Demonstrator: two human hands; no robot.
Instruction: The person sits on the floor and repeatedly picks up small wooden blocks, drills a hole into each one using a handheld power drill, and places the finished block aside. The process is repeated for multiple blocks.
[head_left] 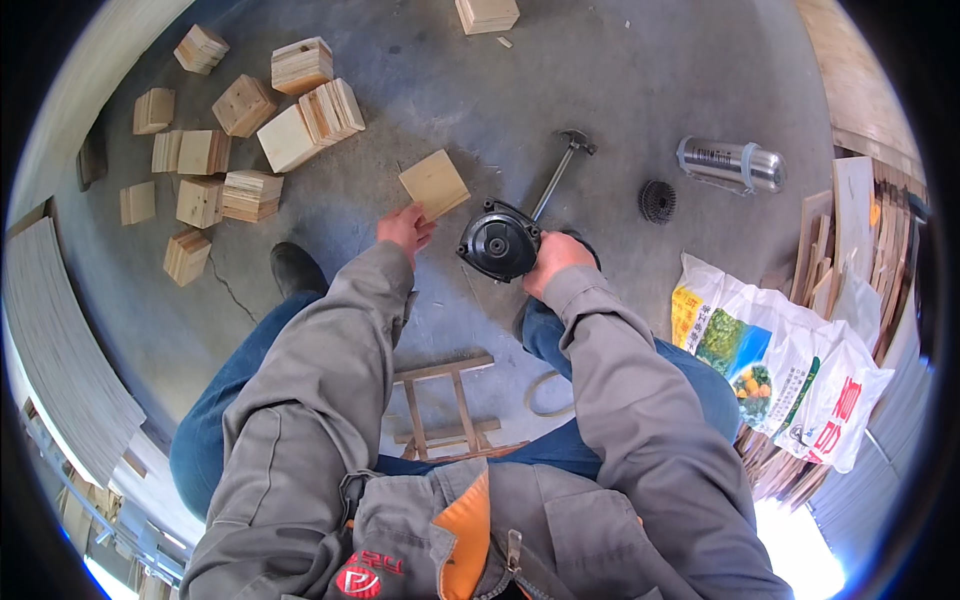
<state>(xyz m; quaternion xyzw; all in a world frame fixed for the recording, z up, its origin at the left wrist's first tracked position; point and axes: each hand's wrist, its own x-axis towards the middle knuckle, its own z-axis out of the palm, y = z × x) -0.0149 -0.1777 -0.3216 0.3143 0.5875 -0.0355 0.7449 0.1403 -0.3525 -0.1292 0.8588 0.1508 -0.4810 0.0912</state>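
My left hand (405,230) has its fingers curled at the near corner of a square piece of pale plywood (436,185). Just to the right, my right hand (556,260) is closed round the handle of a black nail gun (498,242), seen from above with its round cap up. The grip itself is mostly hidden by the hand. A hammer (555,180) lies on the floor beyond the nail gun, the end of its handle hidden behind it. Farther right is a dark coil of nails (658,202).
Several plywood block stacks (302,66) stand at the far left, another stack (487,14) at the far middle. A steel thermos (732,166) lies at the right, near a printed white sack (785,365) and wood strips (885,235). A wooden frame (460,405) is between my legs.
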